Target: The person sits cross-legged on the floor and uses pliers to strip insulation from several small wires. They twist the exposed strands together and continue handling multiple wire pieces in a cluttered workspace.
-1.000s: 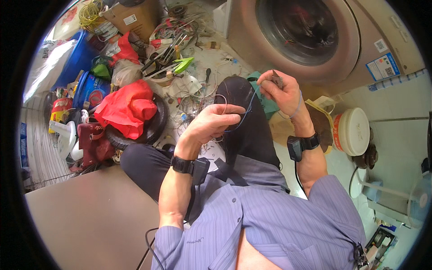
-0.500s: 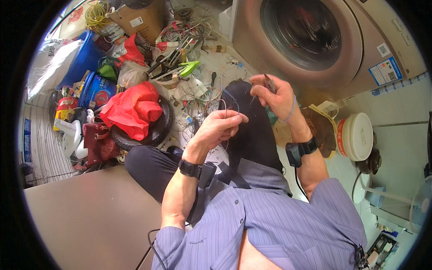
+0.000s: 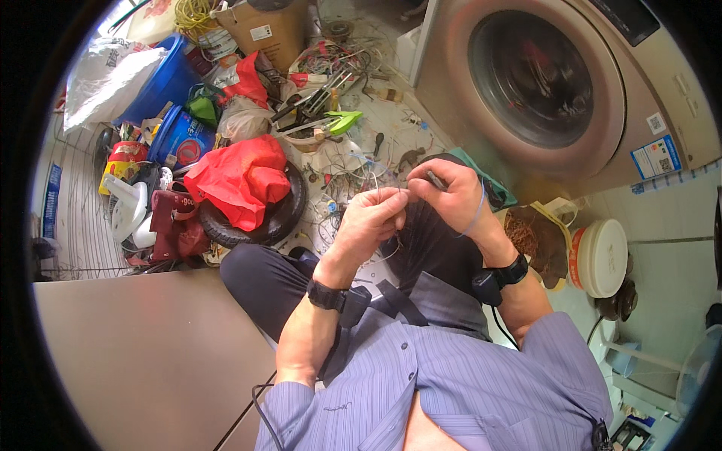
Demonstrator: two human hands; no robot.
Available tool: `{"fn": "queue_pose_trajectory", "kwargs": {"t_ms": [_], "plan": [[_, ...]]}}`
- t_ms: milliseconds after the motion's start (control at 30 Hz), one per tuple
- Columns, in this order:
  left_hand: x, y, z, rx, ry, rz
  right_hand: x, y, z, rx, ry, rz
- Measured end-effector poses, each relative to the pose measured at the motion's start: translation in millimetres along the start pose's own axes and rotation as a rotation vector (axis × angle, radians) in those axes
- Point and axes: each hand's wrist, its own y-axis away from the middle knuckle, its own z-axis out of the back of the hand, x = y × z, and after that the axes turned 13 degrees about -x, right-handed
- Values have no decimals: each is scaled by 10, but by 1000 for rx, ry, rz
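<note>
In front of my raised knee, my left hand (image 3: 370,224) is closed, its thumb and forefinger pinching a thin pale wire (image 3: 374,180). The wire arches up behind the fingers, and a loose length hangs beneath the hand. My right hand (image 3: 456,197) is closed around a small dark metal tool (image 3: 436,180) that has a pointed tip in the earlier view. Most of that tool is hidden by the palm, so its exact kind is unclear. The fingertips of both hands meet at the wire's end.
Tangled wires (image 3: 342,60) and scraps litter the floor ahead. A red bag (image 3: 241,180) lies on a black tyre (image 3: 289,207) at left, near blue buckets (image 3: 180,135). A washing machine (image 3: 451,83) stands ahead right; a yellow-edged bag with copper-coloured strands (image 3: 556,259) and a white-lidded bucket (image 3: 604,259) sit at right.
My right hand has come left and down to meet my left hand, and its tool's pointed tip no longer shows. The whole view has shifted slightly.
</note>
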Motion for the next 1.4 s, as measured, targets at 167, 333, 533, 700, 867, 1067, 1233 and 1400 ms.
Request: {"fn": "queue_pose_trajectory", "kwargs": {"t_ms": [167,333,533,700,867,1067,1233,1400], "plan": [[-12,55,-10,-57,-166,-3,126,-78,-98,-55,85,277],[-13,114,-40,-81,-246,-69,130,-206,-150,-103,77,279],[-29,123,74,-22,99,-16,-9,-118,-81,-46,-134,-86],[-2,118,44,-93,4,-15,-96,-71,-71,-17,-367,-175],[35,154,4,-119,-150,-23,-133,-54,-68,-7,-428,-167],[80,127,34,-47,-41,-18,-150,-20,-50,38,-367,-140],[143,91,8,-152,-2,-38,-164,-8,-39,7,-363,-145],[200,74,17,-155,103,-81,-177,-2,-8,-52,-438,-196]]}}
